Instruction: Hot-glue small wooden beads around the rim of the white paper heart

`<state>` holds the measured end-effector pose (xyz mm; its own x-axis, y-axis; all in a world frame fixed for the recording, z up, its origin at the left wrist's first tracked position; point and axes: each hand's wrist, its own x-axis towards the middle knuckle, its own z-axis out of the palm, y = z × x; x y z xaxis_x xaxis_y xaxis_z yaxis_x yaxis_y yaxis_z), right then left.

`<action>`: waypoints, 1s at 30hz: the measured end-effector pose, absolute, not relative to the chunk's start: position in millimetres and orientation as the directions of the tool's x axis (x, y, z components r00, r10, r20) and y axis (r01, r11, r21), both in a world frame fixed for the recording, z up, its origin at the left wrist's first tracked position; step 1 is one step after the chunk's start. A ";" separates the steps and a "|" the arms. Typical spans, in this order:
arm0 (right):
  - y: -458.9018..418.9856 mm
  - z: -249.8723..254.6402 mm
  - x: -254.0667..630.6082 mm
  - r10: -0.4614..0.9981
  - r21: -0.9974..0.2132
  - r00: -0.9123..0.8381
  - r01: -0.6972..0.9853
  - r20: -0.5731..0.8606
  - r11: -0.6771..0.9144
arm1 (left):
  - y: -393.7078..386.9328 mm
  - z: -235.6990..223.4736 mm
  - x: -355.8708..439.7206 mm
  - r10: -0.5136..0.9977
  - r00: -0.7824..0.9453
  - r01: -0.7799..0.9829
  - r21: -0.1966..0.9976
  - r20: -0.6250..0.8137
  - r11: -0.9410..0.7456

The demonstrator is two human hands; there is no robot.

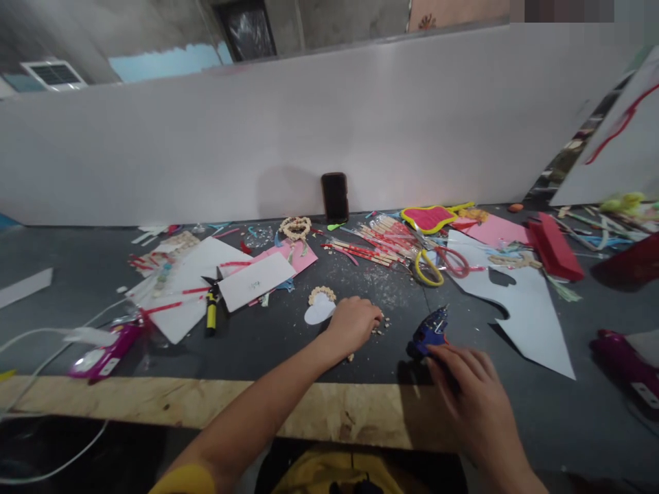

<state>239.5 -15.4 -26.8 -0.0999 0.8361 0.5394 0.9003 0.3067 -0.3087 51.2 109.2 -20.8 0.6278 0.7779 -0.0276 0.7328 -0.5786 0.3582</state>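
My left hand [354, 324] is low over the dark table, fingers pinched together beside a scatter of small beige pieces [379, 331]. Whatever sits between those fingertips is too small to make out. Just left of it lies a white paper cutout with rounded lobes [319, 310], edged along its top by a curved row of beige pieces [322, 295]. My right hand [471, 384] is closed around a blue glue gun [430, 333], whose nozzle points up and away from me. The palm hides part of its handle.
Yellow-handled pliers [211, 312], white cards [257, 281] and a magenta tool [108, 353] lie left. Scissors [428, 267], red-and-beige sticks [371, 247] and cut white sheet [535, 309] lie right. A phone [335, 197] leans against the white board [288, 130].
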 end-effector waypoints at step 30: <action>-38.1 -15.2 222.6 0.969 -0.837 0.165 0.543 0.185 0.068 | 47.1 -5.6 3.4 0.958 0.206 -0.152 0.961 -0.200 0.233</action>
